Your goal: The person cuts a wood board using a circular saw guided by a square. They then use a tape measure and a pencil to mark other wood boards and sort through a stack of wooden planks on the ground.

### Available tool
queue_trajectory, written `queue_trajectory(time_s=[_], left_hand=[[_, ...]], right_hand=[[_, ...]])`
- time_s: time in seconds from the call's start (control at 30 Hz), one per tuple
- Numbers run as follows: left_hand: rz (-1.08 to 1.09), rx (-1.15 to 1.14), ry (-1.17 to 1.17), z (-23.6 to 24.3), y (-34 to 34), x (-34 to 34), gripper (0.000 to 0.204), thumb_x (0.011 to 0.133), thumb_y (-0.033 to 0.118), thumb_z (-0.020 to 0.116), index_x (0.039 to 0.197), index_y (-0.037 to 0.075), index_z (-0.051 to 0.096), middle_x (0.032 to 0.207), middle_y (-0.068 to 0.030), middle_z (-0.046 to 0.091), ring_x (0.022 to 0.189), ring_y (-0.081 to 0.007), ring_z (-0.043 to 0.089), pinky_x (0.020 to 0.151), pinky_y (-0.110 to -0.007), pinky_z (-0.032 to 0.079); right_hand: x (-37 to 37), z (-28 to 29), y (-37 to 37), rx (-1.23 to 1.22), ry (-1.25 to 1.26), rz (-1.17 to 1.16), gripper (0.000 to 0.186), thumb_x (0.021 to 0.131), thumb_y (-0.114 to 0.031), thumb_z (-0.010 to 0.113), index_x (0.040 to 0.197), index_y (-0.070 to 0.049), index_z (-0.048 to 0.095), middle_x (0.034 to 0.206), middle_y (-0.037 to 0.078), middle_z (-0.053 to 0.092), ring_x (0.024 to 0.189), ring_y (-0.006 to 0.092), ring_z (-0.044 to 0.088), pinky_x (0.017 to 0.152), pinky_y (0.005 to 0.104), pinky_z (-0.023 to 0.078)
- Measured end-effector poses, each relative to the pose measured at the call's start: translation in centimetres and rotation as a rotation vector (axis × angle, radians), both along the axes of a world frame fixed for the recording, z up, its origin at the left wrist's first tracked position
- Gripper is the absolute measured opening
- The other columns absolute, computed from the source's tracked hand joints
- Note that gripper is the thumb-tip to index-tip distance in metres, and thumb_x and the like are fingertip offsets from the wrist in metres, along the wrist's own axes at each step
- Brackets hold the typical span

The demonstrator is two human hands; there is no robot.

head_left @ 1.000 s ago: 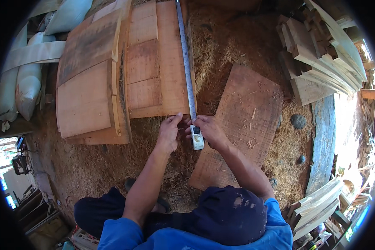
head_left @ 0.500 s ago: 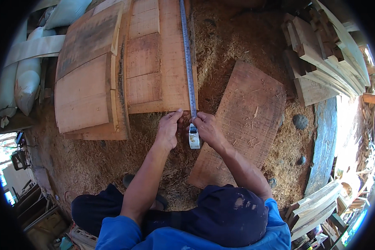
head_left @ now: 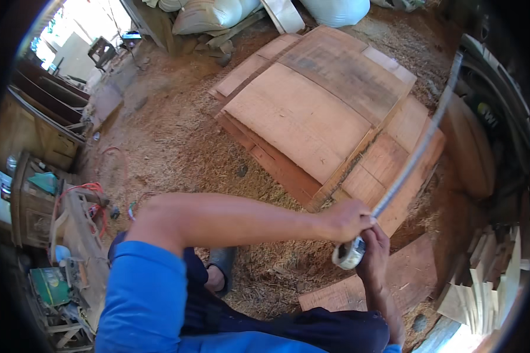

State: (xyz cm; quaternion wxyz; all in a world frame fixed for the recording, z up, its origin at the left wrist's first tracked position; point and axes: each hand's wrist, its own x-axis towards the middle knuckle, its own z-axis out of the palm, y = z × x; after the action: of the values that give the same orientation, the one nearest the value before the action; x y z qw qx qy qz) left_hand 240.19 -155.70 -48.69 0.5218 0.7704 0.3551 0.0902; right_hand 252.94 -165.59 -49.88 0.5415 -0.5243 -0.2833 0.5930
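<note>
My left hand point(head_left: 344, 221) is closed at the near end of the silver tape blade point(head_left: 421, 144), its forearm reaching across from the left. My right hand point(head_left: 376, 256) is closed just beneath it, around the white tape measure case point(head_left: 348, 254). The blade runs diagonally up to the upper right, along the side of a stack of reddish-brown boards point(head_left: 297, 117) lying on the floor. A loose board point(head_left: 409, 273) lies below, partly hidden behind my right arm.
Filled sacks point(head_left: 212, 15) lie at the back. A wooden bench point(head_left: 70, 235) with tools and an orange cord point(head_left: 94, 188) stands at left. Upright planks point(head_left: 483, 282) are at lower right. Sawdust covers the floor point(head_left: 153, 147).
The view has swung leftward, so the board stack appears turned and farther right. My left forearm now lies crosswise, and the tape blade slants instead of running straight away from me.
</note>
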Motion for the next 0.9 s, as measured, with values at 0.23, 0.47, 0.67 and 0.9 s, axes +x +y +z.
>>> queue_trajectory(time_s=[0.23, 0.47, 0.67, 0.9], left_hand=[[-0.394, -0.312, 0.451, 7.2, 7.3, -19.3, 0.062, 0.096, 0.054, 0.057, 0.139, 0.009, 0.056, 0.137, -0.0169, 0.059, 0.128, -0.0298, 0.055, 0.109, -0.042, 0.043], [-0.302, -0.619, 0.523, -12.8, 1.7, -39.1, 0.052, 0.094, 0.051, 0.064, 0.126, 0.011, 0.066, 0.113, -0.0066, 0.071, 0.094, -0.0155, 0.066, 0.075, -0.032, 0.055], [0.429, -0.788, 0.11, -16.3, 2.7, -40.6, 0.035, 0.1, 0.033, 0.06, 0.121, 0.007, 0.068, 0.103, -0.0071, 0.072, 0.085, -0.017, 0.067, 0.073, -0.034, 0.055], [0.616, -0.918, -0.423, -15.4, 4.0, -38.4, 0.037, 0.104, 0.03, 0.052, 0.133, 0.009, 0.059, 0.114, -0.0102, 0.068, 0.104, -0.022, 0.066, 0.091, -0.04, 0.053]], right_hand=[[-5.0, 0.8, 2.5, -0.044, -0.063, 0.648, 0.024, 0.105, -0.028, 0.049, 0.104, -0.006, 0.059, 0.088, 0.002, 0.064, 0.075, 0.0105, 0.061, 0.069, 0.0249, 0.05], [-5.4, -6.7, -1.7, -0.482, -0.017, 1.279, 0.03, 0.106, -0.037, 0.047, 0.101, -0.01, 0.059, 0.087, -0.001, 0.06, 0.082, 0.0087, 0.056, 0.075, 0.027, 0.047], [-1.3, -12.4, -2.2, -0.651, -0.362, 1.321, 0.035, 0.105, -0.04, 0.051, 0.109, -0.007, 0.062, 0.087, -0.001, 0.062, 0.083, 0.0105, 0.058, 0.077, 0.0276, 0.048], [-11.4, -7.2, 3.7, -0.521, -0.506, 1.177, 0.038, 0.103, -0.04, 0.052, 0.105, -0.004, 0.067, 0.087, 0.005, 0.066, 0.08, 0.0133, 0.06, 0.074, 0.0323, 0.05]])
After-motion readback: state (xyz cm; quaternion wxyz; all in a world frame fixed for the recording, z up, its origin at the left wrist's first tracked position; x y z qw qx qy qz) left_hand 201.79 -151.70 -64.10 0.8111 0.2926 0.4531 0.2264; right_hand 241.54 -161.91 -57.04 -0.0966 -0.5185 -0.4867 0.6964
